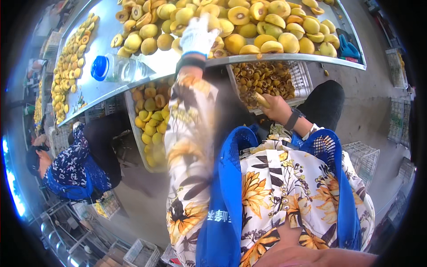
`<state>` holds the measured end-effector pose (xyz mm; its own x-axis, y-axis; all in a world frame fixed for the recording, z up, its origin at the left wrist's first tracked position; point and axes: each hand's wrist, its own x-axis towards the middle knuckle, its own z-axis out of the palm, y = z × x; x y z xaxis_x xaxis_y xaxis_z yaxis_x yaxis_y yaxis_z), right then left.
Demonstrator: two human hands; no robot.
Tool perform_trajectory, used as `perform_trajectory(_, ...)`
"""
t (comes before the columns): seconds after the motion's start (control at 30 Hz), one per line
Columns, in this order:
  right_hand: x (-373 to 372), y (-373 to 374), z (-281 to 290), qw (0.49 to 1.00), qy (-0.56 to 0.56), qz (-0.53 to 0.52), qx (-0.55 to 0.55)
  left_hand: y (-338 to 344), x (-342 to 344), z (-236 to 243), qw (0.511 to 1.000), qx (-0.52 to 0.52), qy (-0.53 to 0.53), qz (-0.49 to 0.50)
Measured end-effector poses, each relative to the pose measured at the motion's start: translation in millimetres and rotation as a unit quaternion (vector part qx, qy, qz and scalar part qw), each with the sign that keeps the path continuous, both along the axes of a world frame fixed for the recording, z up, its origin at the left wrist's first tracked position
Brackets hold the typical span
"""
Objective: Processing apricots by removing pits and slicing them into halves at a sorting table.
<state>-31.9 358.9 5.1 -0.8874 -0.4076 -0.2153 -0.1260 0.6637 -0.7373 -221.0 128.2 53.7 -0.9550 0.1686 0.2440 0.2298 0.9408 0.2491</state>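
Note:
My left hand (198, 38), in a white knit glove with a blue cuff edge, reaches over the table's near edge onto a heap of yellow peaches (235, 43). Motion smears its fingers, so I cannot tell whether it grips a fruit. Many of the peaches are cut in halves with brown hollows at the centre. My right hand (278, 109), bare and with a dark wristband, is closed on a short yellowish thing (261, 100) whose kind is unclear. It is held low, above the near part of a white crate (302, 78) with many small peach halves in it.
Whole peaches fill another crate (153, 118) below the table (95, 46). A clear jar with a blue lid (100, 68) lies on the tabletop near more halves (73, 66). Blue gloves (348, 46) are at the right corner. A co-worker (78, 164) sits at left.

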Motion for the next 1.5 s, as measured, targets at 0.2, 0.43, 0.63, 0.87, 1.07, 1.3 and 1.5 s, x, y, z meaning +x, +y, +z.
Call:
perform_trajectory(0.2, 3, 3, 13, 0.994, -0.023, -0.109, -0.02, 0, 16, 11, 0.78, 0.6, -0.177, 0.022)
perform_trajectory(0.43, -36, -17, 66, 0.971, 0.1, -0.15, -0.157, 16, 99, 19, 0.507, 0.786, -0.347, 0.065)
perform_trajectory(0.63, -69, -25, 61, 0.977, 0.071, 0.02, -0.2, 17, 124, 29, 0.646, 0.547, -0.53, 0.057)
perform_trajectory(0.87, -55, -40, 46, 0.928, -0.039, -0.219, -0.299, 60, 156, 7, 0.851, 0.522, -0.049, -0.012)
perform_trajectory(1.07, -30, -46, 38, 0.971, -0.018, -0.183, -0.154, 58, 139, -27, 0.581, 0.779, -0.221, 0.078)
perform_trajectory(1.3, -19, -37, 31, 0.989, -0.032, -0.117, -0.081, 54, 136, -32, 0.627, 0.738, -0.241, 0.064)
perform_trajectory(1.5, -15, -35, 30, 0.99, -0.024, -0.117, -0.076, 54, 138, -36, 0.654, 0.716, -0.234, 0.062)
